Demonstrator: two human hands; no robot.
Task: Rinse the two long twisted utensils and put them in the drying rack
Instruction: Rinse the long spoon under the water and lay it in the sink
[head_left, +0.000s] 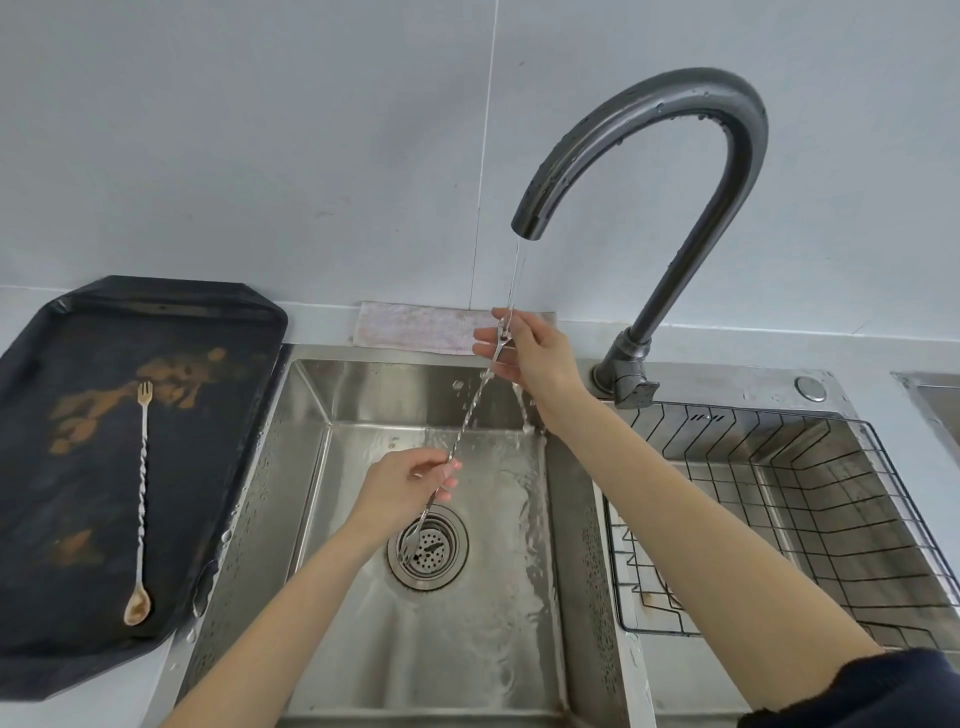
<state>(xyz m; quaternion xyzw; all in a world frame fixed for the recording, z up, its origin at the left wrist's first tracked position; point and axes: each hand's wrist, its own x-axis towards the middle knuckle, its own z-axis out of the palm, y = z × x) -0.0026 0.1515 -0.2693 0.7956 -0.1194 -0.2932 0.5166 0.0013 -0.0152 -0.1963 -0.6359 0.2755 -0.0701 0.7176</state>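
Rinsing the first utensil under the thin stream from the faucet. Held at both ends: right hand pinching the upper end directly under the water, left hand pinching the twisted stem lower down, fork end hanging below that grip over the drain. Kept slanted, probably to let water run down the whole twist. Second utensil lying untouched on the dirty tray, well left of the left hand. Rack waiting just beside the right forearm, nothing visible in it.
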